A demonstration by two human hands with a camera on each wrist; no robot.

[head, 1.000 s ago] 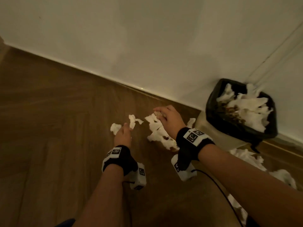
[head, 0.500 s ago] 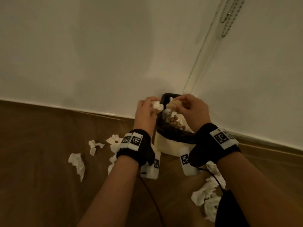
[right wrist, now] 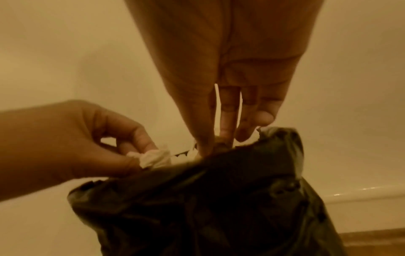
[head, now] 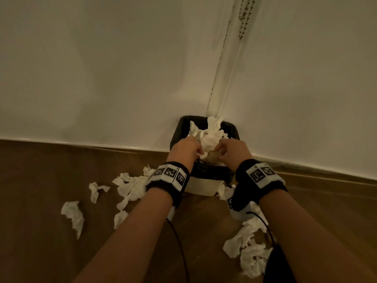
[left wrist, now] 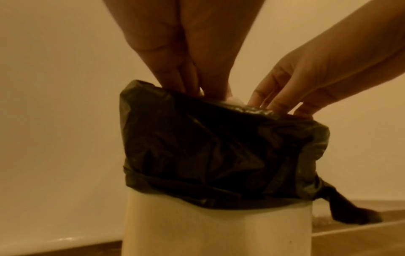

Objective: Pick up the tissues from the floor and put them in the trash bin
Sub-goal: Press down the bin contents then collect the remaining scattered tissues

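Tissue (right wrist: 154, 158) pinched in left hand (right wrist: 65, 147) grip over trash bin (head: 201, 186).

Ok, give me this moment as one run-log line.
phase: dropping tissues | left hand: pinching tissue over trash bin | right hand: fingers in bin liner | loose tissues on floor: left and right of bin

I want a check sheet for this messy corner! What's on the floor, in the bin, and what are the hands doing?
Surface: wooden floor, dim light.
Job's things: trash bin with black bag, heaped with tissues; loose tissues lie left and right of it.
Clutter: nothing seen.
Grippers: left hand pinches a tissue wad over the bin; right hand reaches into the bin, grasp unclear.
Cables: black wrist cable trailing down.
Surroundings: white wall corner, hanging bead chain.
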